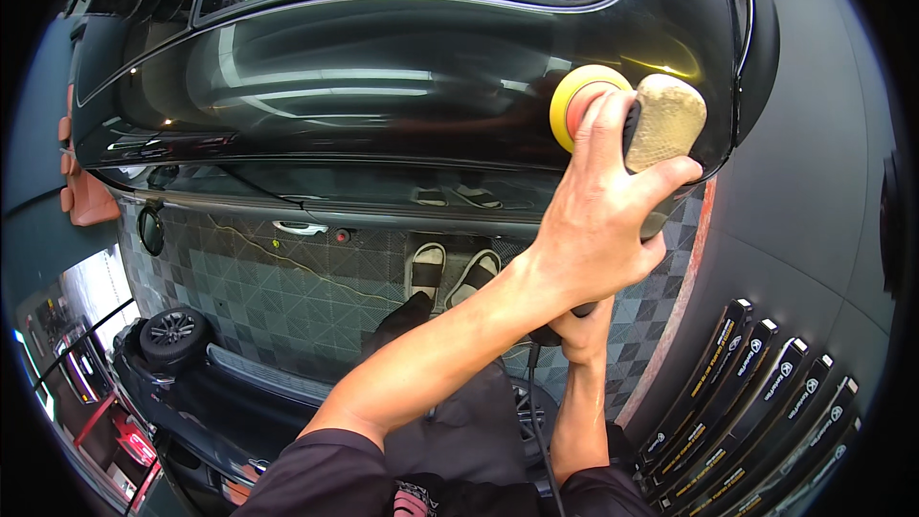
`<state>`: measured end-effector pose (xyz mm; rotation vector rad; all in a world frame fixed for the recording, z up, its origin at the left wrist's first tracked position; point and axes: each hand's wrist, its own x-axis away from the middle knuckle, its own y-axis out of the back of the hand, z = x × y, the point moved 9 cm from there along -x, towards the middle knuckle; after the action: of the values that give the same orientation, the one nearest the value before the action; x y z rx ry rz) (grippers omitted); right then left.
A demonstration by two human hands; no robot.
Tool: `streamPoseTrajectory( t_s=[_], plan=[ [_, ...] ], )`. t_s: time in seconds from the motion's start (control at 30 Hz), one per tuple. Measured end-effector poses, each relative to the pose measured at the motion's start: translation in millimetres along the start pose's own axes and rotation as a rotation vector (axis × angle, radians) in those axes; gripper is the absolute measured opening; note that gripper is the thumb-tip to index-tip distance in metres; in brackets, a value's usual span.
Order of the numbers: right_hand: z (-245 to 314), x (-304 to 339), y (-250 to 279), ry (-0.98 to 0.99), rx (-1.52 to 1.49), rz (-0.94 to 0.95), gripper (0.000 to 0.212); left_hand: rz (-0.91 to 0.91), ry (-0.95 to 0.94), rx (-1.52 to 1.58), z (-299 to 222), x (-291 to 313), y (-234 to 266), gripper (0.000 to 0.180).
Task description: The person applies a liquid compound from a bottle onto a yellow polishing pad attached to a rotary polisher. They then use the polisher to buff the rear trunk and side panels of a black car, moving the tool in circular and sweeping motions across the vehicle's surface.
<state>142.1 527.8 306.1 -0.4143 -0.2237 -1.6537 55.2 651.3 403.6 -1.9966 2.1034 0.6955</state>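
Observation:
A corded polisher (672,123) with a worn beige upper body is at the right end of a glossy black car panel (383,67). Its round yellow pad (563,107) has a reddish-orange inner disc and faces the panel; whether it touches the paint I cannot tell. My left hand (595,211) wraps over the polisher's head, two fingers beside the disc and the thumb across the beige body. Lower down, partly hidden behind my left wrist, my right hand (582,333) is closed round the black rear handle, where the power cord (533,402) comes out.
Below the panel are a door handle (301,228) and a grey tiled floor (364,278), where my sandalled feet (427,270) stand. Another dark car (230,421) is behind at lower left, beside a wheel (174,335). Several long black boxes (766,412) line the right wall.

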Motion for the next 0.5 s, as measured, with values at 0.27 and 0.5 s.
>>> streamPoseTrajectory(
  t_s=[0.27,0.5],
  plan=[
    [-21,2,-64,-0.091,0.001,0.165,0.067,-0.006,0.037,-0.163,14,13,76,0.065],
    [-16,0,-121,-0.125,0.111,0.217,0.083,-0.049,0.041,-0.315,18,19,148,0.070]
  ],
)
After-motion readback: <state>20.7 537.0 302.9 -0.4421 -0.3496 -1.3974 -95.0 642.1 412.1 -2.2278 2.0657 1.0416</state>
